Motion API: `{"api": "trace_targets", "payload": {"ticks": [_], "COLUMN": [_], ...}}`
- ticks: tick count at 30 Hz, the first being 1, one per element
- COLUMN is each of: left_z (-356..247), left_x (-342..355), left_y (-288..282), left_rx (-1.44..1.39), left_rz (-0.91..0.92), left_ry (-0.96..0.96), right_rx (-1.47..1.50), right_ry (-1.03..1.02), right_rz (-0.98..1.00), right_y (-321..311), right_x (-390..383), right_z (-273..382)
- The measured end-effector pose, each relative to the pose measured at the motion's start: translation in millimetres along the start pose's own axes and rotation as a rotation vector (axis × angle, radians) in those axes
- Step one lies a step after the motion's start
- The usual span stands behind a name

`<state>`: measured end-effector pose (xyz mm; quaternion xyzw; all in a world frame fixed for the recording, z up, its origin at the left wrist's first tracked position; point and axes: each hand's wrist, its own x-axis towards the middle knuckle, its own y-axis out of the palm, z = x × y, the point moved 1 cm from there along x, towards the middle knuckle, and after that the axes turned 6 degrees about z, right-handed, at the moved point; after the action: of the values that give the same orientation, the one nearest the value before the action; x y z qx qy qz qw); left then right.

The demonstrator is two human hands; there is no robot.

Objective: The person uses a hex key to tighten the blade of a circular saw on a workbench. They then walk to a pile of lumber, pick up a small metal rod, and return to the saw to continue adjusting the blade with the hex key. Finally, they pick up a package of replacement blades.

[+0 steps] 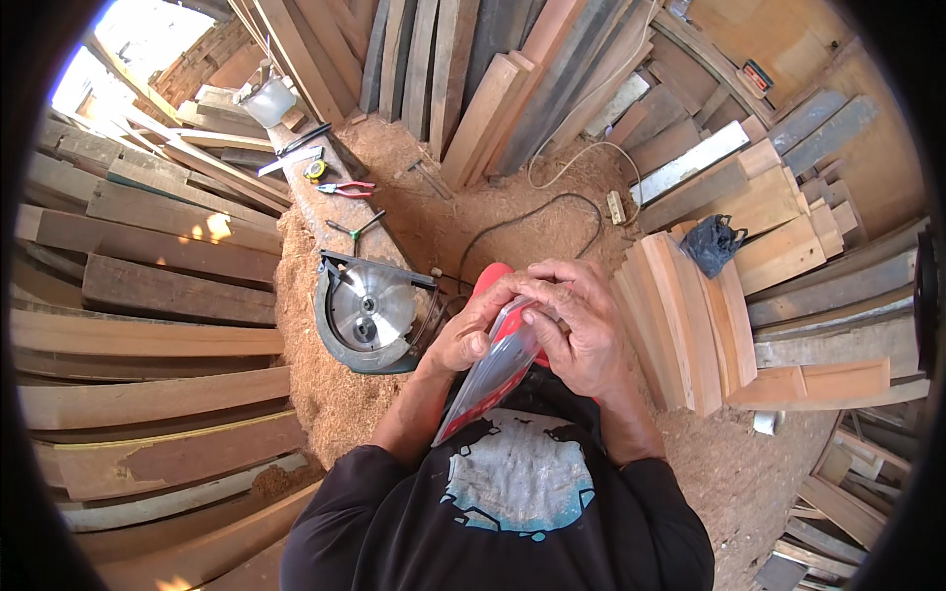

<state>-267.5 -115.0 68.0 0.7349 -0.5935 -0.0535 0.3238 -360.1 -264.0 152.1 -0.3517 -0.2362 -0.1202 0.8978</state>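
Close to my chest I hold a flat red-and-clear plastic package (501,366), tilted with its lower end toward me. My left hand (473,325) is closed round its left upper edge. My right hand (583,330) pinches the top from the other side, thumb against the plastic. What lies inside the package cannot be made out. To the left, a circular saw (340,340) rests on its side with its round blade (382,292) exposed. Beyond it on a dusty plank lie a green-handled T-shaped tool (357,232), red-handled pliers (347,188), a yellow tape measure (315,169) and a square (286,162).
Stacked boards (148,335) fill the left side, and upright planks (434,74) lean at the back. Cut boards (680,325) and a black plastic bag (711,244) are at the right. Sawdust (522,222) covers the floor, crossed by a dark cable (552,200).
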Motion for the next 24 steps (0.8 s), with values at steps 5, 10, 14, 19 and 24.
{"api": "trace_targets", "payload": {"ticks": [5,10,14,19,24], "left_z": [-2.1,-1.5,-5.0,-4.9,0.5], "left_x": [0.4,0.0,-0.6,-3.9,-8.5], "left_y": [0.5,-4.9,-4.8,-8.8,-17.8], "left_rx": [0.013,0.113,0.151,0.199,0.258], "left_rz": [0.003,0.032,0.039,0.033,0.043], "left_ry": [0.006,0.057,0.068,0.092,0.092], "right_rx": [-0.114,-0.116,-0.121,-0.151,-0.124], "right_ry": [-0.072,-0.097,-0.097,-0.095,-0.117], "right_rz": [-0.08,-0.14,-0.141,-0.1,-0.056], "right_y": [2.8,9.0,9.9,10.5,11.1], "right_x": [1.1,-1.6,2.5,5.3,8.2], "right_z": [7.4,5.4,8.8,10.3,8.2]}}
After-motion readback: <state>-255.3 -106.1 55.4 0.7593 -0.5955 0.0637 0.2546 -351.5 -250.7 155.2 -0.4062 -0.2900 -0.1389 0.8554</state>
